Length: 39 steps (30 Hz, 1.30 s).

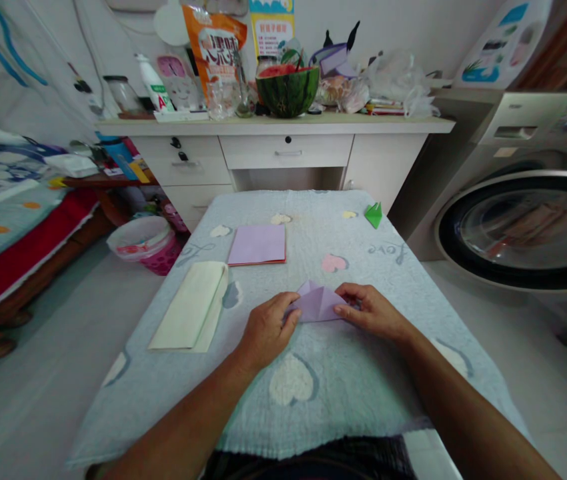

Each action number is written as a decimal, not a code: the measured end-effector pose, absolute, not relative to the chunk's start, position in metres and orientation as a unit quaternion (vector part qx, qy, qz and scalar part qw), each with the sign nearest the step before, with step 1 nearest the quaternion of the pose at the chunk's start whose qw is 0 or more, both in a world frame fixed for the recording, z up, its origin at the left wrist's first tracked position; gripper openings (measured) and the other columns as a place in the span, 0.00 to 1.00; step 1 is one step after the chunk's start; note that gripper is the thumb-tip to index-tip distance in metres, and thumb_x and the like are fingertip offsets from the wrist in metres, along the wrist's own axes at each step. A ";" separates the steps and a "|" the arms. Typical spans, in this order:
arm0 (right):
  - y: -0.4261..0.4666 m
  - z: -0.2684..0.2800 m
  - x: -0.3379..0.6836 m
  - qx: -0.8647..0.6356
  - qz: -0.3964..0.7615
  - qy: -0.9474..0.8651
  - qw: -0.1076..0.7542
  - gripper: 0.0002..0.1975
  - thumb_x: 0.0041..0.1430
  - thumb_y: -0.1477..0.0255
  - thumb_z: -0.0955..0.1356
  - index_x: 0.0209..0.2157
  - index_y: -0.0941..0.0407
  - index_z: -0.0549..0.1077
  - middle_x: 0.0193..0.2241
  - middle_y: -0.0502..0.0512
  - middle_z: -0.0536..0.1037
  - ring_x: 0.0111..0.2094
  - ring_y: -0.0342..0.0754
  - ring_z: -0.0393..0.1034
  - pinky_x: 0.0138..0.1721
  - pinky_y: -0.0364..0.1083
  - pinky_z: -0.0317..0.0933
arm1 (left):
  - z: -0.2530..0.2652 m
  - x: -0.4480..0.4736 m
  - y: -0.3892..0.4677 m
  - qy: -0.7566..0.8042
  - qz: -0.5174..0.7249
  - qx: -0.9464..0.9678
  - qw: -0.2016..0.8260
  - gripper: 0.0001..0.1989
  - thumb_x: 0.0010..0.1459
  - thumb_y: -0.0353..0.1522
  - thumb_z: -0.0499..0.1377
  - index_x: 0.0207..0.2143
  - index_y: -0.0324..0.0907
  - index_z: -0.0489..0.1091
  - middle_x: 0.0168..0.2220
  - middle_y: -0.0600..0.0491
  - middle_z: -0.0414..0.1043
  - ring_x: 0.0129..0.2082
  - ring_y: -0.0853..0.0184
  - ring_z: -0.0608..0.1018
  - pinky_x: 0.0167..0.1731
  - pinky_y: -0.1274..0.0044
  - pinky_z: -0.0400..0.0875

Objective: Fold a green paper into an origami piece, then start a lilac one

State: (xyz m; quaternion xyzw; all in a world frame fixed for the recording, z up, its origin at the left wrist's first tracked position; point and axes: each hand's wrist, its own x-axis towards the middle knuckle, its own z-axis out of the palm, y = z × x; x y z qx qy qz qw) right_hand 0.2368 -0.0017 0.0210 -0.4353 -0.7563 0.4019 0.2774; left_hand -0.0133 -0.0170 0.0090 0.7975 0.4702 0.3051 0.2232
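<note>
A partly folded sheet of purple origami paper (pixel 319 305) is held just above or on the cloth-covered table. My left hand (pixel 271 327) pinches its left corner between thumb and fingers. At the right corner, my right hand (pixel 371 310) grips the paper in the same way. The paper has a raised crease down its middle and a peak at its upper edge. Farther off lies a stack of square paper (pixel 257 244), purple on top with a red edge beneath. A small green folded paper piece (pixel 373 215) rests near the far right corner of the table.
A folded pale-yellow sheet (pixel 191 307) lies left on the heart-patterned tablecloth (pixel 291 380). Behind stands a white cabinet (pixel 283 147) bearing a cut watermelon (pixel 287 92) and snack bag (pixel 216 50). A washing machine (pixel 523 193) with its door open is right; a pink bin (pixel 151 247) is left.
</note>
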 end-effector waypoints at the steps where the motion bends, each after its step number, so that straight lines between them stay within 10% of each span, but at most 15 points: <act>1: -0.002 0.021 0.237 -0.431 0.412 -0.755 0.273 0.15 0.60 0.60 0.66 0.33 0.58 0.73 0.28 0.50 0.72 0.30 0.44 0.64 0.32 0.42 0.56 | 0.010 -0.013 -0.017 0.470 0.305 0.796 0.229 0.09 0.61 0.32 0.55 0.43 0.42 0.68 0.39 0.53 0.73 0.38 0.67 0.75 0.39 0.77 0.66; 7: -0.001 0.014 0.236 -0.458 0.404 -0.752 0.248 0.15 0.61 0.61 0.65 0.26 0.57 0.68 0.22 0.46 0.65 0.24 0.41 0.58 0.26 0.41 0.50 | 0.014 -0.012 -0.015 0.489 0.257 0.794 0.253 0.14 0.61 0.37 0.54 0.24 0.41 0.64 0.25 0.57 0.64 0.28 0.70 0.70 0.29 0.78 0.61; 10: 0.000 0.013 0.231 -0.485 0.360 -0.757 0.250 0.07 0.59 0.66 0.66 0.33 0.56 0.67 0.23 0.46 0.67 0.25 0.42 0.60 0.28 0.42 0.51 | 0.013 -0.011 -0.013 0.514 0.252 0.773 0.274 0.05 0.60 0.34 0.55 0.34 0.42 0.67 0.26 0.59 0.66 0.27 0.70 0.70 0.29 0.79 0.61; 15: 0.000 0.013 0.224 -0.515 0.293 -0.766 0.247 0.15 0.58 0.71 0.65 0.48 0.54 0.63 0.24 0.45 0.70 0.25 0.43 0.63 0.30 0.42 0.53 | 0.007 -0.010 -0.011 0.548 0.247 0.759 0.250 0.27 0.58 0.31 0.55 0.60 0.43 0.56 0.30 0.57 0.71 0.31 0.67 0.75 0.34 0.77 0.66; 19: -0.001 0.012 0.223 -0.497 0.279 -0.789 0.230 0.12 0.60 0.72 0.63 0.45 0.53 0.69 0.34 0.51 0.77 0.34 0.46 0.70 0.38 0.45 0.60 | 0.002 -0.010 -0.012 0.515 0.220 0.800 0.213 0.20 0.62 0.32 0.51 0.57 0.46 0.63 0.44 0.51 0.73 0.44 0.65 0.76 0.45 0.75 0.68; 39: 0.003 0.007 0.220 -0.495 0.225 -0.825 0.155 0.18 0.60 0.73 0.62 0.51 0.57 0.73 0.47 0.60 0.78 0.48 0.53 0.72 0.50 0.52 0.64 | 0.002 0.001 -0.016 0.527 0.096 0.843 0.052 0.19 0.63 0.43 0.52 0.55 0.54 0.63 0.42 0.53 0.62 0.31 0.69 0.73 0.30 0.77 0.69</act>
